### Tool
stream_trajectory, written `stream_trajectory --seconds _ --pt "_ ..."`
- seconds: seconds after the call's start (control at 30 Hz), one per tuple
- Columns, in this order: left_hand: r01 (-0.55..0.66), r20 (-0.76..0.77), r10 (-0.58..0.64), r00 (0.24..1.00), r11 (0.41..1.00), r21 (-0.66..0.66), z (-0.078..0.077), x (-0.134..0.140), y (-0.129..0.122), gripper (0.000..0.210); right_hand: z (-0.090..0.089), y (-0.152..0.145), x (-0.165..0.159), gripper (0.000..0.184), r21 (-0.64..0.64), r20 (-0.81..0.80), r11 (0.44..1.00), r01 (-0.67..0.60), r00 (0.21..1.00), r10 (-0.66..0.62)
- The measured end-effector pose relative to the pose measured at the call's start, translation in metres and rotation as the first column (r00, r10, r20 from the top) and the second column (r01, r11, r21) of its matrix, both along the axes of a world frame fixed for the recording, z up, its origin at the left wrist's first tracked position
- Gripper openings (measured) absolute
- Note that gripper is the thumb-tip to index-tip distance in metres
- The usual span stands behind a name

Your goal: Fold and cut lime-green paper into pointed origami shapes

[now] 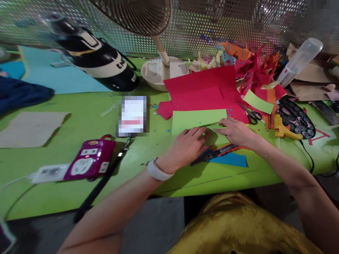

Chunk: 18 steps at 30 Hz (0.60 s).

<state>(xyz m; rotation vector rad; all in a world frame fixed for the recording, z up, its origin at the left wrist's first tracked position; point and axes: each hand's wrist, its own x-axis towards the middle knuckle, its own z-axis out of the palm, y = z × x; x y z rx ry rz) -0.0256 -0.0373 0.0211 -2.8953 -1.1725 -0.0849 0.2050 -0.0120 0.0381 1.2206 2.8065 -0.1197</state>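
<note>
A light green sheet of paper (196, 118) lies in front of me, its near part lifted or folded over. My left hand (192, 143), with a white band at the wrist, is at that near part, fingers bent over it and thumb hidden. From the right, my right hand (235, 132) has its fingertips on the same folded part. Just below the hands are a box cutter (218, 152) with an orange edge and a blue paper piece (233, 159). Red paper (198, 88) lies behind the green sheet.
Scissors (253, 115), a yellow glue gun (284, 128) and a black palette (298, 118) lie to the right. A fan (156, 76), a black bottle (106, 65) and paper scraps (254, 67) stand behind. Leftward are a phone (132, 116) and a purple power strip (91, 158).
</note>
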Motion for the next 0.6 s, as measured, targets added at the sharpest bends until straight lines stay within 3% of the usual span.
stream_trajectory --seconds 0.6 --pt "0.01 -0.002 -0.01 1.0 1.0 -0.006 0.0025 0.0018 -0.0007 0.043 -0.0009 -0.0007 -0.0105 0.044 0.08 0.051 0.996 0.036 0.998 -0.04"
